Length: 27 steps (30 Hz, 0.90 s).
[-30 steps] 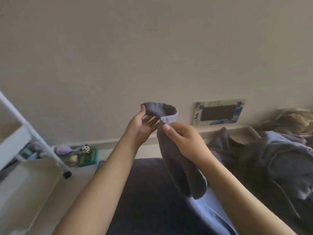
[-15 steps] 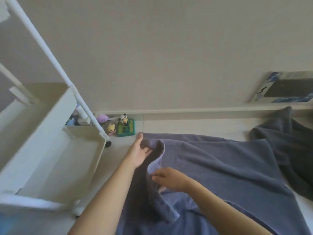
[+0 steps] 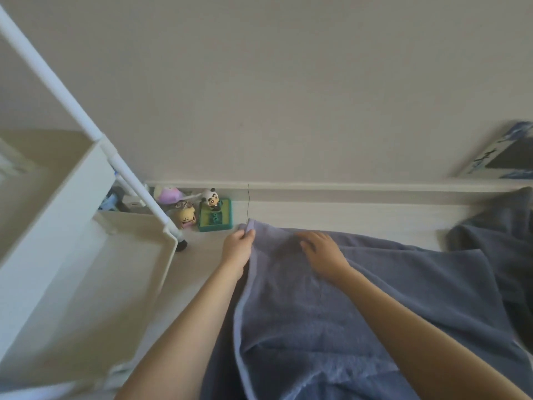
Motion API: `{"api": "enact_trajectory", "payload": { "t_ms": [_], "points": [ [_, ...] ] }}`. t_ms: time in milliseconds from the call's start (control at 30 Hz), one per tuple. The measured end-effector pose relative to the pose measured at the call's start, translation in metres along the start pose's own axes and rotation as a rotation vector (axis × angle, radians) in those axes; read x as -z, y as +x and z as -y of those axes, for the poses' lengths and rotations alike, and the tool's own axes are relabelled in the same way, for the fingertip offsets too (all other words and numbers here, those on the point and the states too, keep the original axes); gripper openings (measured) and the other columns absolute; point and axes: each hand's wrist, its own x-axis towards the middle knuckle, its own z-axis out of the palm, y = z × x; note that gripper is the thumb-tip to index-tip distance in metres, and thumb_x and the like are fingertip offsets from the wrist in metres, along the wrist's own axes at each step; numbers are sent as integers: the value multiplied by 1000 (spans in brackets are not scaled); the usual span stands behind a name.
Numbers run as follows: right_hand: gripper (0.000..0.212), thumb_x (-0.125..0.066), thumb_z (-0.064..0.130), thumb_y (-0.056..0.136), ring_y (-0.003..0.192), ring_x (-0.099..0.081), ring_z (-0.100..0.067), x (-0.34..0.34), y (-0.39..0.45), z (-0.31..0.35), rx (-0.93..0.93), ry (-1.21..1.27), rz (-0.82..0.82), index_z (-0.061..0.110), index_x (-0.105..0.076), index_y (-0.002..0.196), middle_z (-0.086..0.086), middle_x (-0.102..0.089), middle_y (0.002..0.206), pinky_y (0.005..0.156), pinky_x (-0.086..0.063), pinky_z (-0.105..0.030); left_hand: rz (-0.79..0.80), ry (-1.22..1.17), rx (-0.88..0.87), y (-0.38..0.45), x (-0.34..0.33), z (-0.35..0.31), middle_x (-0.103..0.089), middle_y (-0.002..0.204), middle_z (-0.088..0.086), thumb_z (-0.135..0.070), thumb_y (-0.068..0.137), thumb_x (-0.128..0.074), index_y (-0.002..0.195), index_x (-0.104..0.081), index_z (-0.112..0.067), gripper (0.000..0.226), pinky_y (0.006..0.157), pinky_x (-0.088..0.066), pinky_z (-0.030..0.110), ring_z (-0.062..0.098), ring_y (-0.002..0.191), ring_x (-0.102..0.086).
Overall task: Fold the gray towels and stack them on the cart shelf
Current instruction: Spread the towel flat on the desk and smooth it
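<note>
Left hand (image 3: 238,246): pinches the far corner of the soft blue-gray cloth towel (image 3: 331,313).
Right hand (image 3: 320,249): flat, fingers straight, presses the towel beside the left hand.
White plastic cart (image 3: 86,269): left of the left hand.

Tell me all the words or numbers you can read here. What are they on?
None can be read.
Box on the ledge: dark marks on its side, too blurred to read.
Panda toy and its green base: no text shows.
Towel and cart: no labels in view.
</note>
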Motion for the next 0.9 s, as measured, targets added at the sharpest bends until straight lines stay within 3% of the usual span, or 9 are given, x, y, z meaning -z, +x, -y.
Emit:
{"api": "enact_trajectory", "payload": {
  "t_ms": [100, 167, 233, 333, 467, 600, 767, 900],
  "points": [
    [41, -31, 40, 100, 130, -39, -27, 3, 20, 1, -80, -74, 195, 25, -45, 136, -4, -48, 141, 108, -28, -41, -59, 3, -115, 0, 6, 0, -55, 78, 7, -20, 97, -51, 73, -56, -15, 25, 65, -36, 28, 17, 73, -49],
    [47, -29, 53, 97, 126, -44, -26, 8, 32, -4, -98, -178, 334, 26, -53, 127, -2, -54, 133, 107, -28, -44, -133, 137, -153, 5, 10, 5, -58, 77, 13, -22, 99, -46, 79, -58, -6, 28, 63, -34, 31, 25, 74, -53],
    [49, -37, 58, 93, 115, -53, -27, 16, 38, -12, -85, -226, 402, 20, -62, 112, -5, -62, 119, 100, -38, -38, -210, 286, -166, 8, 13, 10, -62, 87, 21, -24, 100, -41, 85, -59, 0, 33, 66, -32, 32, 34, 85, -56],
    [40, -46, 46, 94, 111, -56, -31, 24, 42, -24, -78, -199, 298, 13, -62, 109, -11, -64, 114, 90, -44, -35, -255, 444, -163, 15, 12, 22, -64, 92, 18, -32, 101, -39, 88, -60, -3, 38, 65, -34, 31, 34, 87, -58],
    [35, -43, 50, 94, 94, -58, -28, 15, 47, -24, -126, -297, 164, 17, -51, 83, -4, -60, 88, 66, -38, -31, -328, 575, -134, 24, 3, 31, -64, 97, 18, -29, 100, -39, 94, -61, -3, 35, 63, -37, 33, 36, 90, -59],
    [37, -40, 52, 95, 92, -59, -27, 5, 49, -22, -170, -376, 49, 17, -51, 88, -6, -65, 97, 64, -37, -31, -383, 617, -127, 25, -2, 30, -61, 100, 16, -28, 100, -40, 98, -57, -2, 30, 70, -44, 38, 36, 92, -59],
    [46, -35, 53, 96, 99, -56, -27, -2, 48, -27, -218, -415, -50, 13, -55, 100, -6, -63, 105, 66, -35, -32, -408, 712, -175, 30, -1, 34, -57, 102, 14, -27, 100, -40, 95, -52, -4, 26, 67, -45, 40, 36, 87, -59],
    [42, -37, 49, 97, 108, -50, -26, 0, 45, -33, -146, -378, -61, 12, -56, 104, -6, -59, 110, 69, -35, -32, -421, 760, -184, 34, -2, 36, -57, 102, 17, -23, 100, -38, 98, -51, -2, 24, 64, -42, 39, 38, 85, -60]
  ]
}}
